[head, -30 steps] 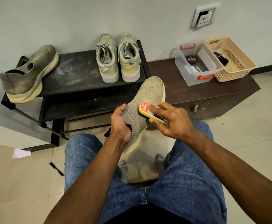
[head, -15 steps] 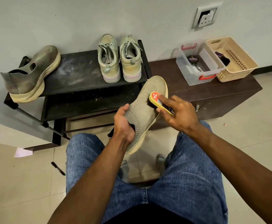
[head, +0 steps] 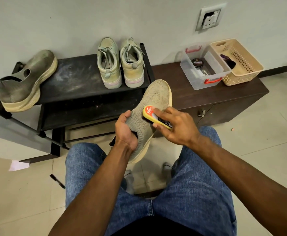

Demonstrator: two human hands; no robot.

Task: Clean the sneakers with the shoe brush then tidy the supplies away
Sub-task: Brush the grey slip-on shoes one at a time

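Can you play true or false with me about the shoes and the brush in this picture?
1. The left hand holds the knit sneaker at its opening. True.
2. The right hand holds a blue brush. False: the shoe brush is yellow and lies on the sneaker.
3. Two laced sneakers stand side by side on the black rack. True.
4. The polish tin sits in the beige basket. False: it is in the clear box.
5. The other knit sneaker is on the floor. False: it is on the rack.
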